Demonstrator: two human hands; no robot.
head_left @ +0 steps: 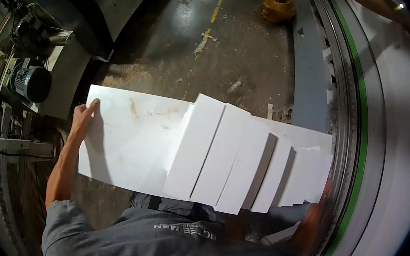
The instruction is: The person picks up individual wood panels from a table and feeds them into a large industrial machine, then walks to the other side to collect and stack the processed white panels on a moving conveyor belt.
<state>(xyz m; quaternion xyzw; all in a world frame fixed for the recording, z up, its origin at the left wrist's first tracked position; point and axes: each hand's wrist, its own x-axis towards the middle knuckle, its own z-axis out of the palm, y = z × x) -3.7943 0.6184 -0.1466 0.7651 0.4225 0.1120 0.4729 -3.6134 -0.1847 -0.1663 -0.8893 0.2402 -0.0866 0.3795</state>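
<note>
We see, from a head-worn camera looking down, a person carrying a large white board (128,139) held flat and level in front of the chest, above a dusty concrete floor (234,50). All places here are given relative to that board.

On top of the board's right half lies a row of smaller white panels (242,157), long and narrow, overlapping one another like fanned cards and stepping down in size toward the right end. The board's left half is bare, with a few faint brown smudges.

The left hand (83,119) clamps the board's left edge near its far corner, with the fingers curled over the top face. The bare left forearm runs back from it toward the grey shirt (171,245) just below the board's near edge.

The right hand (318,211) sits under the board's right end, mostly hidden by the panels. We can see only a part of it and of the forearm below the near right corner, so we cannot tell how its fingers close.

To the left of the board stands a machine with a blue motor (25,81) and metal framing. To the right runs a long curved machine bed with a green stripe (360,120). Beyond the far edge, a yellow painted line (218,5) marks the floor, and a yellow bundle (279,4) lies farther off.
</note>
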